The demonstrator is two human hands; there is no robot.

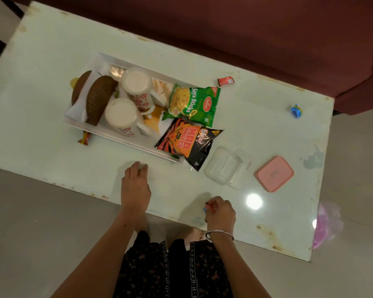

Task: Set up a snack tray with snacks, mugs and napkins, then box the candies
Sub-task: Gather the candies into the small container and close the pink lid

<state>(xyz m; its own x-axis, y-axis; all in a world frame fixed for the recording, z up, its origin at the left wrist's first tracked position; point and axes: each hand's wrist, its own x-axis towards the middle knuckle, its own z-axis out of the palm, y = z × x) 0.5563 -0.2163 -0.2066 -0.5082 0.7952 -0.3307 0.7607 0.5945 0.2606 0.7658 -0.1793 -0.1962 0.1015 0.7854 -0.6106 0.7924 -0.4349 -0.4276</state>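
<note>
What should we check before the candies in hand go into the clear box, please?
1. Clear box open and empty: ok; nothing shows inside.
2. Pink lid off and apart from the box: ok, it lies on the table to its right.
3. Right hand holding candy: ok, fingers pinched on small red and blue pieces.
4. Left hand free: ok, it rests flat on the table, empty.
5. Loose candies gathered: not ok; a red candy and a blue candy lie far off, and another wrapper sits beside the tray.
</note>
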